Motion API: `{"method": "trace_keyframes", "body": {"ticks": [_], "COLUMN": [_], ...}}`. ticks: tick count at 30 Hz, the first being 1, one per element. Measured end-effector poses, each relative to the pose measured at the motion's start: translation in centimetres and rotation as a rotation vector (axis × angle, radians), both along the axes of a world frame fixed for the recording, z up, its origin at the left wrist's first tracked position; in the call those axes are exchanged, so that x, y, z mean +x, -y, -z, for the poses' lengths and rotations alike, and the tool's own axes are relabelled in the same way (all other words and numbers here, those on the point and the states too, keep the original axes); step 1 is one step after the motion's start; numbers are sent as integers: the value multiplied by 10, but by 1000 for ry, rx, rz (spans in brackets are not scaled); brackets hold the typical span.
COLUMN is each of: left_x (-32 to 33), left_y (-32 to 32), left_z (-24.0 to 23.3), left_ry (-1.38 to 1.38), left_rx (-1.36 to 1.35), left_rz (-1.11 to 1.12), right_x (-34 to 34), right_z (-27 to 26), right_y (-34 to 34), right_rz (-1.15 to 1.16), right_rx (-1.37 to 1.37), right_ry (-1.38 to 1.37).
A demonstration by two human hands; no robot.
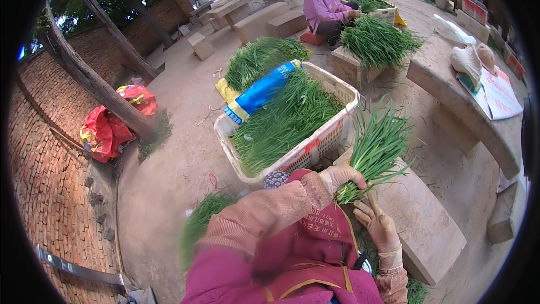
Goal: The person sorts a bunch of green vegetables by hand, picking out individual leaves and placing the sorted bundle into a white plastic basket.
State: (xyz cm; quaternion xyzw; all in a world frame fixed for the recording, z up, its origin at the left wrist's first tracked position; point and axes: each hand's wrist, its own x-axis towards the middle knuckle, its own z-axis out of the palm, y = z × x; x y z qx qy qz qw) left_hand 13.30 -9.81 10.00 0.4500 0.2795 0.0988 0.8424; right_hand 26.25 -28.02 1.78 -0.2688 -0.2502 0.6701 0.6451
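My left hand [344, 177], in a pale thin glove, is closed around the lower stems of a bundle of long green leafy stalks [379, 139], like garlic chives. The leaf tips fan upward, away from me. Just below the cut ends, my gloved right hand [377, 221] has its fingers spread and partly bent, a fingertip near or at the stems; whether it touches them is unclear. Beyond my left arm stands a white plastic crate [291, 164] heaped with the same greens [291, 114]. A rolled blue woven sack [265, 90] lies along the crate's far left side.
A stone bench [422, 219] is under my right hand. At right curves a stone table [455, 93] with bags. More greens lie on the ground [206, 219] at my left and behind the crate. A seated person [325, 8] handles greens farther off. Tree trunks and a brick wall [55, 169] stand left.
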Motion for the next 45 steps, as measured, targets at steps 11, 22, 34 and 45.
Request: {"method": "trace_keyframes", "body": {"ticks": [11, 22, 34, 45], "left_x": [-2, 34, 56, 115], "left_y": [33, 112, 106, 24], "left_z": [42, 93, 121, 80], "left_ry": [-57, -571, 96, 319], "left_rx": [111, 1448, 809, 1065], "left_rz": [172, 478, 211, 212], "right_x": [-1, 44, 70, 86], "right_z": [44, 55, 1, -33], "right_y": [-10, 19, 2, -38], "right_rz": [86, 370, 706, 860], "right_rx": [83, -147, -367, -360], "right_ry": [-471, -373, 208, 866]}}
